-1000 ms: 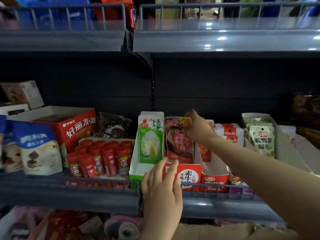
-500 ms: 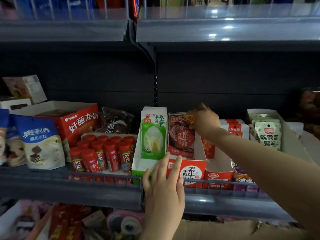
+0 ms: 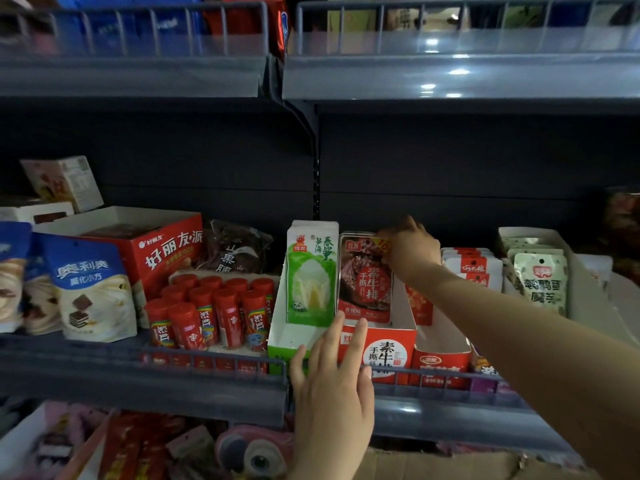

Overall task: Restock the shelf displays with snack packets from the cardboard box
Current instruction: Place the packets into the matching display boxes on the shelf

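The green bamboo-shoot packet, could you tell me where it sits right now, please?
In the head view, the green bamboo-shoot packet stands upright in its white-and-green display box mid-shelf, between the red candy tubes on the left and the red steak packet on the right.

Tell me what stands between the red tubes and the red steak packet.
In the head view, the green packet stands upright in its white-green tray, between the red tubes and the steak packet.

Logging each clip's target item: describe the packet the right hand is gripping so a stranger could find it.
On the middle shelf, just right of the upright post, stands a red display box. The red-brown packet stands upright in it, its top corner in the right hand's grip. Its left neighbour is green and white.
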A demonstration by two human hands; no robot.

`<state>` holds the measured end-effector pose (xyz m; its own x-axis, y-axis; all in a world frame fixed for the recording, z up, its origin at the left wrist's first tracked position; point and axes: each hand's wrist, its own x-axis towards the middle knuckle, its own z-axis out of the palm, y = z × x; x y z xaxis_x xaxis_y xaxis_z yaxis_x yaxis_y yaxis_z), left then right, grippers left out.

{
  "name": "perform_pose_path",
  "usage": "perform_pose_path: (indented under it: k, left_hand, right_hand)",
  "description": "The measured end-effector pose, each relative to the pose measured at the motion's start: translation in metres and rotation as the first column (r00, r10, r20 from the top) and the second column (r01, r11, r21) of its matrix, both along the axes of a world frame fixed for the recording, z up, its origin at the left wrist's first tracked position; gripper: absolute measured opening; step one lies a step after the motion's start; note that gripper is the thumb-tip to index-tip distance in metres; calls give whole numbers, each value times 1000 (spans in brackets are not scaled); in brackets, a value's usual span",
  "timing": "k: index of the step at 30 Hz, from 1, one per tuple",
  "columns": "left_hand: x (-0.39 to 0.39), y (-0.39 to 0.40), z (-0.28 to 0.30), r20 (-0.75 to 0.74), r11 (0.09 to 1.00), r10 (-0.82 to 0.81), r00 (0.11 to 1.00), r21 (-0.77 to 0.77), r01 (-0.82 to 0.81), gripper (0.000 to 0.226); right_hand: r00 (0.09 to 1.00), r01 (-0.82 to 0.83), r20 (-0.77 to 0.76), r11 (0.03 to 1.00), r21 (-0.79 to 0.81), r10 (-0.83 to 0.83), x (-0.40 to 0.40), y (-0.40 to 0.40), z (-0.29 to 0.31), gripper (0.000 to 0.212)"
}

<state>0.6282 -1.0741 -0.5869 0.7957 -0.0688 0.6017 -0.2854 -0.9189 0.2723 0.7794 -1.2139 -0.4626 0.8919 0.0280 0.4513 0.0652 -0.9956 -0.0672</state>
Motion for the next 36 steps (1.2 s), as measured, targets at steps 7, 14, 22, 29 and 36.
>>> perform_pose_path:
  k: [7, 14, 22, 29, 36]
  left_hand:
    - [-2, 0, -1, 37, 1000, 10, 999, -3, -9, 53]
    - [-24, -3, 13, 76, 999, -9, 997, -52, 13, 51]
    - [-74, -31, -2, 22, 975, -152, 988, -161, 154, 42]
    - [-103, -68, -28, -201, 944, -286, 937, -230, 239, 36]
    - [-114, -91, -74, -511, 956, -284, 812, -213, 200, 37]
  right_hand:
    - [990, -120, 97, 965, 235, 100, -18, -7, -8, 46]
    - [957, -279, 200, 857, 434, 211, -88, -26, -19, 41]
    - [945, -328, 194, 792, 515, 265, -194, -68, -73, 29]
    - [972, -194, 11, 780, 595, 234, -254, -104, -144, 30]
    - [942, -39, -252, 819, 573, 221, -277, -127, -207, 31]
